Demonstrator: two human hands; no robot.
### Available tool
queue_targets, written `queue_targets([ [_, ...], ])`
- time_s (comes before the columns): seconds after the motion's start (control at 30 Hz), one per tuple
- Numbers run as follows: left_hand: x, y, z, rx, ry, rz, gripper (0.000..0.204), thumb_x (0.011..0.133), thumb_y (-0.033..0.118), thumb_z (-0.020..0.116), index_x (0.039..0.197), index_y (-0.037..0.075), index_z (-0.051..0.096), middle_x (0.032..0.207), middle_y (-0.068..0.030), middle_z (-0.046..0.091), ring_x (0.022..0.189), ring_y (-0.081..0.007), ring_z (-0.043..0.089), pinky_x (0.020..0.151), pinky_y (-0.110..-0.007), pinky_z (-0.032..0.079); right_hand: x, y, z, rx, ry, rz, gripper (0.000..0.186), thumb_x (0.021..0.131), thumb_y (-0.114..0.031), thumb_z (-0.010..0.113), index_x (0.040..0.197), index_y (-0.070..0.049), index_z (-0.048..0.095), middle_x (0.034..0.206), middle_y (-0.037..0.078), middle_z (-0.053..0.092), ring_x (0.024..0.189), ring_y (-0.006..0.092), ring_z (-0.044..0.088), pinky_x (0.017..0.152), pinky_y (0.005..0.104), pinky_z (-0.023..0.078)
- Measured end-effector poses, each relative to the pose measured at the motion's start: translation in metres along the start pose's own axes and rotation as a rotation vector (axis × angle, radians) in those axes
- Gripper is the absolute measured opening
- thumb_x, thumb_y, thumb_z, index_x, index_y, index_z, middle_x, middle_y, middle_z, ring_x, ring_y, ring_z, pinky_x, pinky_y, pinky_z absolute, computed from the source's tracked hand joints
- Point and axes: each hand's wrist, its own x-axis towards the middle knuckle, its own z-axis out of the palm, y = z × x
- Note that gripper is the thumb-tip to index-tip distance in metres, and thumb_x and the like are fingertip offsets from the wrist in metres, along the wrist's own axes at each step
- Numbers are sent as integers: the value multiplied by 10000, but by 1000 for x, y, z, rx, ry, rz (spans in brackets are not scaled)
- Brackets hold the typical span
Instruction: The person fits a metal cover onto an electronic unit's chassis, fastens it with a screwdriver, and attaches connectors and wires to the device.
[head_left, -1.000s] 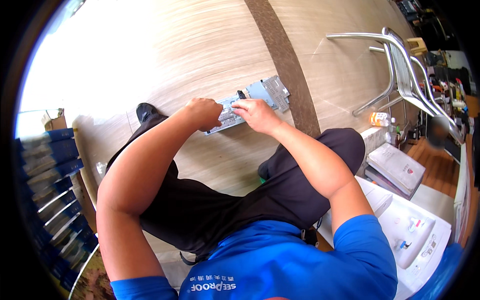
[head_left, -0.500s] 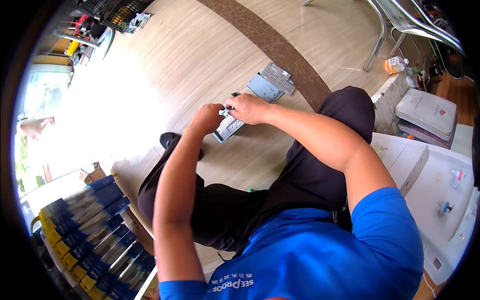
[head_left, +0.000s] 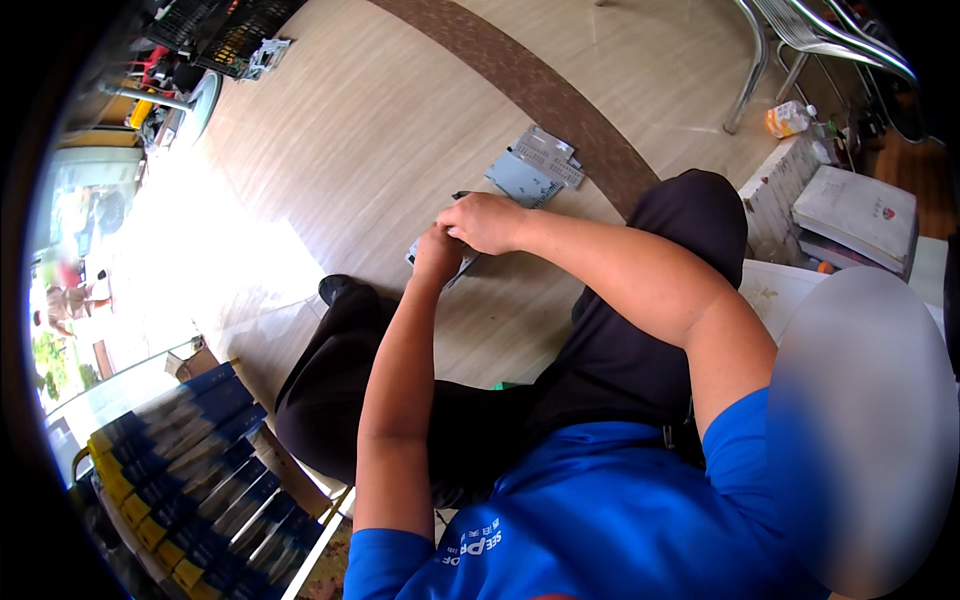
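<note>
Worn on the head, the wide fisheye camera looks steeply down and forward, with the blue shirt (head_left: 620, 500) close at the lower edge, the left hand (head_left: 438, 255) and right hand (head_left: 485, 222) farther off near the middle, and the floor (head_left: 330, 130) stretching beyond them toward the top.

We've got fierce daylight pouring in from the left, blowing the floor (head_left: 250, 260) out to white over there. Hands (head_left: 485, 222) look decently lit, but the trousers (head_left: 610, 370) sink almost to black. Fisheye bends the brown strip (head_left: 540, 80), corners go dark, and 1 big blurry oval (head_left: 865, 430) smears the lower right.
</note>
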Motion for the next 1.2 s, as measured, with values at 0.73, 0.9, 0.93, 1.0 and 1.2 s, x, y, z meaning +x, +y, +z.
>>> queue_targets([
  [0.73,1,-25,26,438,122,234,234,889,153,531,1019,15,668,1010,-201,670,876,-323,703,739,-413,585,-10,-7,4,-28,56,-28,271,826,-156,677,1055,-11,671,1015,206,685,961,392,645,848,438,518],
  [0.9,9,-33,36,473,146,279,225,888,156,537,1003,15,669,984,-180,667,887,-316,699,745,-399,582,-9,-2,3,-37,48,-72,260,819,-155,688,1039,-17,675,1009,194,688,963,381,645,850,426,519],
  [0.93,9,-31,36,469,151,280,225,888,156,537,1003,15,669,984,-180,667,887,-316,699,745,-399,582,-9,1,3,-37,47,-69,253,820,-152,688,1036,-21,676,1009,191,689,964,378,645,850,423,519],
  [1.0,8,-21,36,376,134,241,224,892,157,532,1002,18,668,977,-175,665,891,-314,697,747,-402,581,-14,7,2,-46,59,-59,246,821,-148,686,1033,-23,677,1008,190,689,962,377,645,848,422,519],
  [1.2,2,-26,29,350,124,251,234,917,176,502,975,23,670,982,-195,659,883,-328,695,747,-425,576,-9,-2,0,-19,97,-71,222,824,-137,685,1014,-21,678,984,191,687,947,377,647,831,423,520],
])
